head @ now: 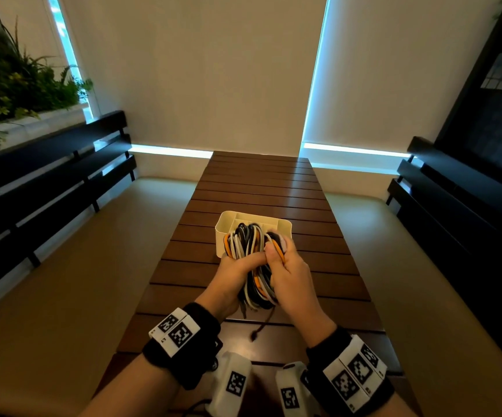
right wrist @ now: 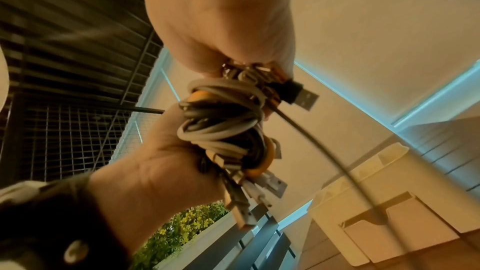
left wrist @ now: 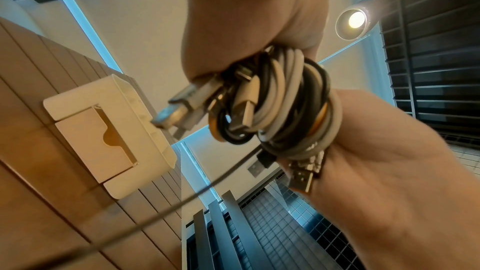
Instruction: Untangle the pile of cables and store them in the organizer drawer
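The slatted wooden worktop [head: 261,188] runs long and narrow away from the person, its far half bare, with cushioned benches [head: 63,266] along both long edges and dark slatted backrests [head: 48,176] behind them, so the open room lies ahead past the organizer and to each side over the worktop's edges. Only the head view takes in this layout, together with the planter of greenery [head: 9,85] at the far left and the drawn blinds [head: 201,70] at the end. The cream organizer drawer [head: 228,227] sits at the middle of the worktop, directly beyond the hands; from above its inner dividers show, while the left wrist view shows instead its front face with a notched pull-out panel [left wrist: 96,141]. The bundle of cables [head: 249,245], white, grey, black and orange, is held in the air just in front of the organizer's near wall and hides part of it. The left hand [head: 234,275] has its fingers wrapped around the bundle from the left, and the right hand [head: 291,275] grips it from the right, thumb pressed over the strands. The wrist views show what the head view hides: several USB plugs [left wrist: 241,114] jut from the underside, and one grey cable [right wrist: 324,151] trails loose down toward the worktop, its end [head: 254,335] hanging near the worktop between the wrists. A ceiling spotlight [left wrist: 354,19] appears only in the left wrist view.
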A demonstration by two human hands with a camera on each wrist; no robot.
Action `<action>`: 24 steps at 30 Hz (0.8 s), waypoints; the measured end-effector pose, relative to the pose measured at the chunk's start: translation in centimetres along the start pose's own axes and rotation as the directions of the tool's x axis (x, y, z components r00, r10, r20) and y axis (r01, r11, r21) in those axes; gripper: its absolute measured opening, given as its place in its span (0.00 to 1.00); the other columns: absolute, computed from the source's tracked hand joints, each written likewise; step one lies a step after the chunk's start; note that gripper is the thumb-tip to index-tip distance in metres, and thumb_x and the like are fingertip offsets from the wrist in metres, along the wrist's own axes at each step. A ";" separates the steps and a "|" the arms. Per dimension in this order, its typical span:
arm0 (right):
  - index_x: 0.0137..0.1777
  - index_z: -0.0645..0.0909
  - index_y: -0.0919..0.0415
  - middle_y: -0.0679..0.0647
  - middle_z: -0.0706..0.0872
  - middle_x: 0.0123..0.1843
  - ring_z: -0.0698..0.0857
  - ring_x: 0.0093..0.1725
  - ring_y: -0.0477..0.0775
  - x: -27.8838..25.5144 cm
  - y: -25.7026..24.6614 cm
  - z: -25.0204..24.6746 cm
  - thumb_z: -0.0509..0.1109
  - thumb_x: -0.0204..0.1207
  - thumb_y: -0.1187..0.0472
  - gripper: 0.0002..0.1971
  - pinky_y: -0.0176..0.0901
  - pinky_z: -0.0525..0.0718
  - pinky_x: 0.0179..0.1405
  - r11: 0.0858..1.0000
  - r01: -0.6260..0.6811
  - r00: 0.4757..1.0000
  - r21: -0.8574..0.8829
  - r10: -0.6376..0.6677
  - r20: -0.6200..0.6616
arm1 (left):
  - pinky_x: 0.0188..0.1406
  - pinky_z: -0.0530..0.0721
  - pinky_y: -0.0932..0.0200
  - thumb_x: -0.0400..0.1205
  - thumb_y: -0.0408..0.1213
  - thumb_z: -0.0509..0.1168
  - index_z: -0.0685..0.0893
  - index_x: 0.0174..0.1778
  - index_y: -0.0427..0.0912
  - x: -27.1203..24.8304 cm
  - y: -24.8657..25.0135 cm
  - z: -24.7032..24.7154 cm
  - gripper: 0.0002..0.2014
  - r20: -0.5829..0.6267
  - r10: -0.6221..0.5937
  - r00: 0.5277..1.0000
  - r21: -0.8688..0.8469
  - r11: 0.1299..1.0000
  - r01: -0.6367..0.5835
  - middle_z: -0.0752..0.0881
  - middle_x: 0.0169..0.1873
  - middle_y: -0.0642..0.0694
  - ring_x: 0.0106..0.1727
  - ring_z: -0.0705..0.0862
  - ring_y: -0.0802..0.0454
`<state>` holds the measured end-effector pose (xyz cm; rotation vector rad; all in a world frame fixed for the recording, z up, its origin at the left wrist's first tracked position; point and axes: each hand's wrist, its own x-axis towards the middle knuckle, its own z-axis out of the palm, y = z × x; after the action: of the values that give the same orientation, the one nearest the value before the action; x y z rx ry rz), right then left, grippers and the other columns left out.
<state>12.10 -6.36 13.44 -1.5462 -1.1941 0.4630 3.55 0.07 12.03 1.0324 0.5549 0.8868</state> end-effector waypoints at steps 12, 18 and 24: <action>0.80 0.33 0.44 0.45 0.26 0.81 0.28 0.79 0.51 1.0 -1.2 -0.2 0.27 0.32 0.11 0.70 0.67 0.31 0.77 0.986 -0.046 0.948 -0.163 0.094 0.305 | 0.56 0.86 0.49 0.68 0.37 0.78 0.79 0.67 0.40 0.0 0.2 -0.4 0.30 0.135 -0.037 0.990 -0.071 0.996 0.047 0.86 0.60 0.35 0.63 0.84 0.39; 0.57 0.09 0.35 0.38 0.11 0.67 0.05 0.54 0.40 1.1 -0.9 -1.5 0.36 0.32 0.09 0.59 0.65 0.14 0.59 0.913 0.177 0.812 -0.369 0.077 0.578 | 0.60 0.84 0.46 0.66 0.30 0.75 0.76 0.71 0.45 0.6 -0.5 -0.6 0.35 0.076 0.024 0.997 -0.053 0.998 -0.020 0.85 0.63 0.41 0.65 0.83 0.43; 0.63 0.11 0.38 0.42 0.11 0.71 0.16 0.73 0.52 1.3 -1.6 0.0 0.31 0.37 0.10 0.58 0.68 0.23 0.72 0.967 0.085 0.936 -0.240 0.005 0.353 | 0.57 0.85 0.42 0.69 0.31 0.74 0.76 0.70 0.33 1.0 -0.1 -0.2 0.31 0.092 0.011 0.996 -0.205 0.979 0.009 0.82 0.64 0.30 0.65 0.83 0.36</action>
<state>11.97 -5.37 15.25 -1.6965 -1.6095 0.5963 3.94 1.02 11.87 0.8807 0.3756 0.8728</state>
